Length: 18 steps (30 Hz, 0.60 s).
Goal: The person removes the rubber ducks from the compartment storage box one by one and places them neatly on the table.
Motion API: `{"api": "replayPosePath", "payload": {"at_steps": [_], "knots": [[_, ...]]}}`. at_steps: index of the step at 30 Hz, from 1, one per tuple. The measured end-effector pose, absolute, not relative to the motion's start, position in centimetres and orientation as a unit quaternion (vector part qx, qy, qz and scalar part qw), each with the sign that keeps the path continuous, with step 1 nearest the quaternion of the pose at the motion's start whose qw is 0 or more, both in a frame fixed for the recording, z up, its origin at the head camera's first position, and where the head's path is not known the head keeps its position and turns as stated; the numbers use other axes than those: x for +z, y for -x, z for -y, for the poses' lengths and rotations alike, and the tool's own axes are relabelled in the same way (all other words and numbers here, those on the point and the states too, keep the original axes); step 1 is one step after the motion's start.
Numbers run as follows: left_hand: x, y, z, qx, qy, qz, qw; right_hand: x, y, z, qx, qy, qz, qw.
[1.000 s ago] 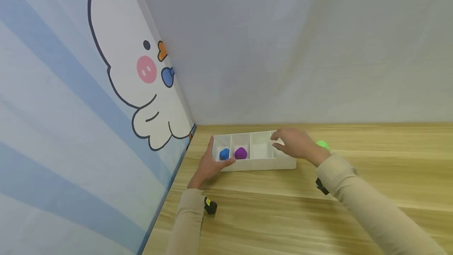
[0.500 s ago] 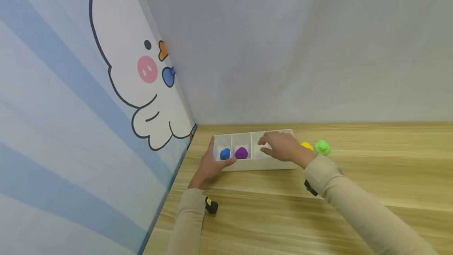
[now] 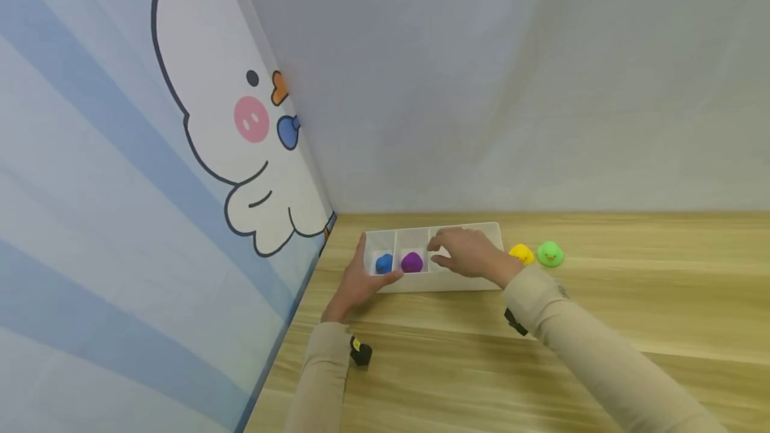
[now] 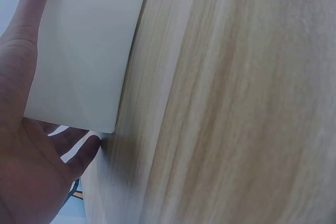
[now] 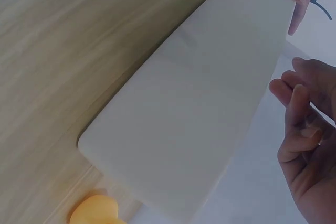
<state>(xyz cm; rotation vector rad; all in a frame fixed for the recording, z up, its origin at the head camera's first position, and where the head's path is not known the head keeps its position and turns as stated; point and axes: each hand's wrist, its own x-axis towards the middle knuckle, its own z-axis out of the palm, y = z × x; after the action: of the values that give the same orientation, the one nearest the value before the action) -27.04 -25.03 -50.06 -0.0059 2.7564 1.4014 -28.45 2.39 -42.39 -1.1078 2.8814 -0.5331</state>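
Observation:
A white divided box (image 3: 445,282) lies on the table, a blue rubber duck (image 3: 383,264) in its leftmost compartment and a purple rubber duck (image 3: 412,262) in the one beside it. My left hand (image 3: 359,279) grips the box's left end, thumb along the front wall and fingers around the side. Over the box's right half hovers my right hand (image 3: 469,252), its loosely bent fingers near the divider right of the purple duck. The right wrist view shows nothing between those fingers (image 5: 298,98). Part of the right-hand compartments is hidden beneath this hand.
Right of the box, a yellow rubber duck (image 3: 522,254) and a green rubber duck (image 3: 550,254) sit side by side on the wooden table (image 3: 433,366). A grey curtain (image 3: 481,85) stands behind, and a cartoon-printed wall (image 3: 204,152) borders the left edge.
My right hand has moved left across the box, from the rightmost compartment toward the purple duck's divider. The yellow duck, hidden a second ago, now shows. My left hand keeps its hold.

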Motion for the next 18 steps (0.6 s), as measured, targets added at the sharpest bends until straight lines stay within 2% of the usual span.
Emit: {"api": "replayPosePath", "payload": {"at_steps": [18], "knots": [[-50.1,27.0,25.2,0.457,-0.001,-0.889,0.022,-43.3,28.9,0.4,-0.205,0.347,-0.915,0.021]]}}
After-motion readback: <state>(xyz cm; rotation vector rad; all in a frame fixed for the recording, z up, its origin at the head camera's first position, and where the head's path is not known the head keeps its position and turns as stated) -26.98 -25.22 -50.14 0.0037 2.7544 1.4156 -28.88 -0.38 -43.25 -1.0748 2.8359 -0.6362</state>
